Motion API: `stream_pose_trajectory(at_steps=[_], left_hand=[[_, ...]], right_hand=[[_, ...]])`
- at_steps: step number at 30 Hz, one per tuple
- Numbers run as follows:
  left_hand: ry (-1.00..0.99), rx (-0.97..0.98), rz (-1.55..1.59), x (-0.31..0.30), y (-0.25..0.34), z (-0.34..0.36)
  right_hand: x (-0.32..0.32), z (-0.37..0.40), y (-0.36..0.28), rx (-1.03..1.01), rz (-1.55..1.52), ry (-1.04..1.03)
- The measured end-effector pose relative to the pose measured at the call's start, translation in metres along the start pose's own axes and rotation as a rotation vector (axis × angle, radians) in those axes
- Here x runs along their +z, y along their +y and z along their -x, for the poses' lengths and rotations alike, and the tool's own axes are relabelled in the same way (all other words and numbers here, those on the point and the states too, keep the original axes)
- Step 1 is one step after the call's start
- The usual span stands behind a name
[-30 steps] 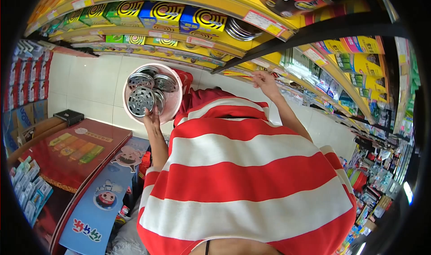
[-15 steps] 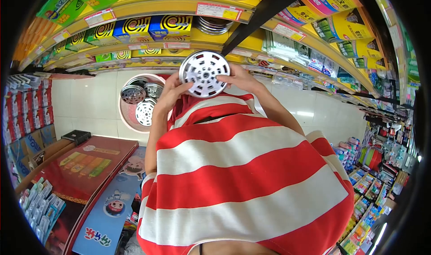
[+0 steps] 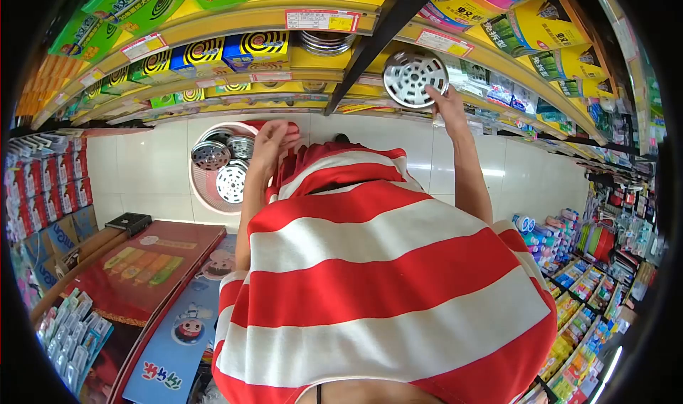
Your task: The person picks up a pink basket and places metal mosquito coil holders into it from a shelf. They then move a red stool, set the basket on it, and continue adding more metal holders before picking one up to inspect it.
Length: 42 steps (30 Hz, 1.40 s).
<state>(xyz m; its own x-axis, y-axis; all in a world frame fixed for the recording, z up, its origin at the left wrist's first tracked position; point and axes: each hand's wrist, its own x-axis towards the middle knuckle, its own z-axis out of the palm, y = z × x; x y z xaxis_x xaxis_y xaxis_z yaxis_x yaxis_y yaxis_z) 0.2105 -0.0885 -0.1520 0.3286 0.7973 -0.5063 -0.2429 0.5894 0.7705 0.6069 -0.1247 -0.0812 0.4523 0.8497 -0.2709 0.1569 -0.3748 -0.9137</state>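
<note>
Right hand pinches perforated metal disc by rim, raised at shelf front edge. Left hand loose, seemingly empty, over pink basket rim; 3 discs inside. Shelving needs lift over lip.

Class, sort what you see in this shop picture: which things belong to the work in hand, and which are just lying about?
Work in hand:
- perforated metal disc, gripped in the right hand up at the shelf
- pink basket holding more discs, beside the empty left hand
- stacked discs on the shelf

Lying about:
- coil boxes
- red table
- black box
</note>
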Motion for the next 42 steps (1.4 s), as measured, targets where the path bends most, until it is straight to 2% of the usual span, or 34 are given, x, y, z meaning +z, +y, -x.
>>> stream_pose_trajectory(at_steps=[3, 4, 6, 9, 10, 15, 17, 19, 21, 23, 25, 27, 31, 33, 35, 37, 38, 41, 42], left_hand=[[0.141, -0.043, -0.011, -0.035, -0.030, -0.002], [0.204, -0.118, 0.030, -0.074, -0.067, -0.010], [0.343, -0.203, 0.172, -0.091, -0.084, -0.001], [0.447, -0.247, 0.299, -0.119, -0.119, 0.025], [0.466, -0.244, 0.329, -0.131, -0.134, 0.033], [0.488, -0.369, 0.571, -0.222, -0.263, 0.033], [0.560, -0.400, 0.554, -0.229, -0.285, 0.037], [0.697, -0.407, 0.467, -0.225, -0.297, 0.045], [0.685, -0.422, 0.583, -0.225, -0.305, 0.047], [0.750, -0.422, 0.568, -0.206, -0.291, 0.048], [0.727, -0.370, 0.293, -0.164, -0.212, 0.068], [0.718, -0.366, 0.432, -0.190, -0.225, 0.051], [0.860, -0.214, 0.202, -0.214, -0.192, 0.029], [0.957, -0.166, -0.064, -0.226, -0.170, 0.011], [1.004, -0.024, -0.413, -0.238, -0.147, 0.001], [0.966, 0.069, -0.653, -0.223, -0.099, 0.008], [0.849, -0.041, -0.637, -0.195, -0.049, 0.025], [0.927, 0.101, -1.005, -0.232, -0.060, -0.016], [0.863, 0.063, -1.061, -0.241, -0.055, -0.023]], right_hand=[[0.024, -0.018, -0.015, 0.038, -0.088, 0.139], [0.040, -0.031, -0.014, 0.009, -0.025, 0.215], [0.062, -0.064, 0.000, -0.047, 0.035, 0.302], [0.080, -0.093, 0.006, 0.083, 0.128, 0.311], [0.085, -0.093, 0.001, 0.108, 0.038, 0.269], [0.089, -0.107, 0.001, 0.276, 0.044, 0.152], [0.089, -0.119, 0.013, 0.296, -0.061, 0.099], [0.093, -0.125, 0.014, 0.337, -0.005, 0.137], [0.095, -0.131, 0.019, 0.348, 0.020, 0.134], [0.095, -0.138, 0.024, 0.368, -0.035, 0.124], [0.089, -0.152, 0.032, 0.364, -0.049, 0.060], [0.092, -0.153, 0.027, 0.390, -0.077, 0.067], [0.099, -0.147, 0.021, 0.374, -0.076, 0.119], [0.100, -0.146, 0.022, 0.362, -0.087, 0.124], [0.101, -0.141, 0.023, 0.335, -0.122, 0.140], [0.101, -0.132, 0.021, 0.276, -0.064, 0.124], [0.100, -0.130, 0.019, 0.245, -0.039, 0.123], [0.098, -0.117, 0.021, 0.111, 0.085, 0.124], [0.099, -0.110, 0.020, 0.053, 0.109, 0.127]])
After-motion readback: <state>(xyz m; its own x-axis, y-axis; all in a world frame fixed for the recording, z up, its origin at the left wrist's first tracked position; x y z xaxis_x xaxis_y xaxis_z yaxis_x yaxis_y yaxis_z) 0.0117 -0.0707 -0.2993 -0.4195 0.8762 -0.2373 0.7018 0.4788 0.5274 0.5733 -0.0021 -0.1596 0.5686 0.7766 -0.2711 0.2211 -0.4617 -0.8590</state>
